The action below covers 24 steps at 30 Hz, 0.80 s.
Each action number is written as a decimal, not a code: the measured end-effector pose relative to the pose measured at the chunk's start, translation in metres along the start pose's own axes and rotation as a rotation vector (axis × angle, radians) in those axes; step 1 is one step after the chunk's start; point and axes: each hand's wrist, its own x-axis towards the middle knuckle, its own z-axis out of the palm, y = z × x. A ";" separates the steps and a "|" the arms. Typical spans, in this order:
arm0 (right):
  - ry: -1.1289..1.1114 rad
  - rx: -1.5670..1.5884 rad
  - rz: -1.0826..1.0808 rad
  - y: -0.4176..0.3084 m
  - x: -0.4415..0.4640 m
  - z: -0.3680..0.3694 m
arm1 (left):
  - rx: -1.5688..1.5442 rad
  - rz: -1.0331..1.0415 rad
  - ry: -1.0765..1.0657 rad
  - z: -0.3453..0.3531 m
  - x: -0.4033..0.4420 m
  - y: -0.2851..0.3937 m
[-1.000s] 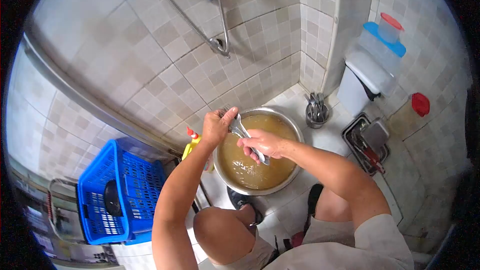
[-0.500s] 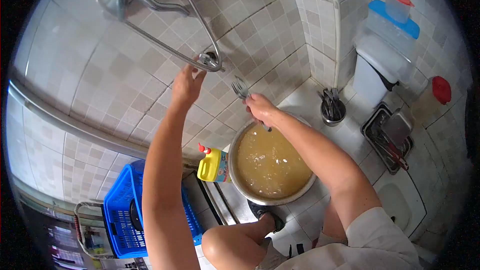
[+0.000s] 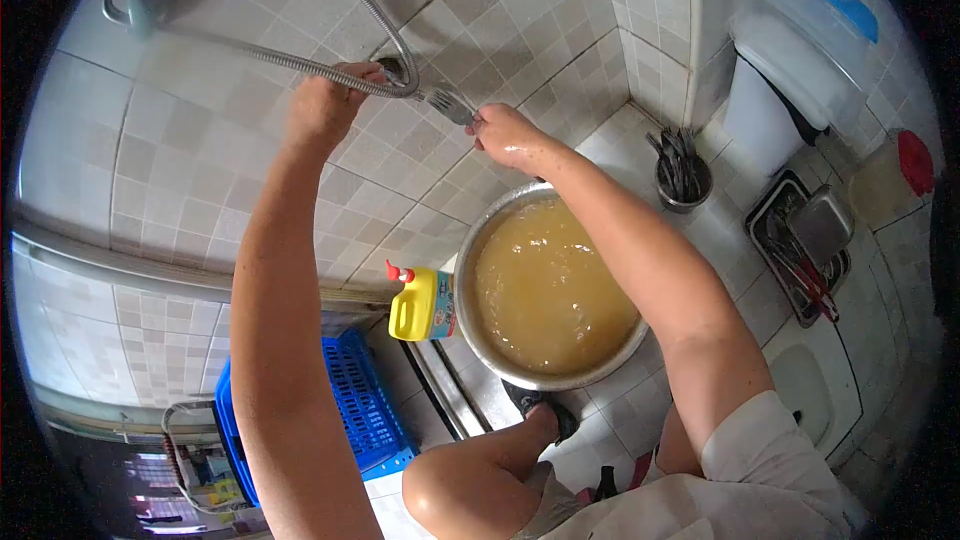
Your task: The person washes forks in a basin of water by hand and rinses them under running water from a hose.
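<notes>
My left hand is up at the tiled wall, its fingers closed at a small metal tap, partly hidden behind a looped metal shower hose. My right hand grips metal forks by the handles. Their tines point up and left, just below the end of the tap; how many there are I cannot tell. Below my right forearm stands a wide metal basin with cloudy yellowish water in it.
A yellow bottle with a red pump stands left of the basin. Behind my left arm is a blue plastic basket. To the right are a metal cup of cutlery, a black tray and a white bin.
My left hand has closed in on the tap. The right hand has raised the forks closer to it. The whole view has shifted slightly.
</notes>
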 end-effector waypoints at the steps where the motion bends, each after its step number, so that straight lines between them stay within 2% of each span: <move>1: -0.027 -0.047 0.000 0.000 0.001 -0.001 | 0.000 -0.026 0.005 0.002 0.001 -0.001; 6: -0.035 -0.009 0.017 -0.007 0.000 -0.002 | -0.009 -0.083 0.059 0.008 0.001 0.005; 8: -0.042 0.000 0.036 -0.014 -0.003 -0.003 | -0.072 -0.227 0.041 0.005 0.001 0.017; 15: -0.050 0.055 0.078 -0.014 -0.004 -0.003 | -0.119 -0.304 0.066 0.017 0.002 0.019; 17: -0.060 0.061 0.085 -0.010 -0.002 0.001 | -0.092 -0.315 0.262 0.033 -0.003 0.020; 18: -0.056 0.042 0.053 -0.004 0.004 0.005 | -0.090 -0.314 0.263 0.041 -0.009 0.027; 20: -0.041 0.025 0.020 0.000 0.009 0.004 | -0.477 -0.523 0.589 0.064 -0.025 0.050; 22: -0.055 -0.018 0.020 0.001 0.010 0.005 | -1.012 -0.796 0.675 0.100 -0.036 0.062; 24: -0.065 0.011 0.014 -0.002 0.004 0.004 | -1.484 -1.031 0.367 0.126 -0.043 0.070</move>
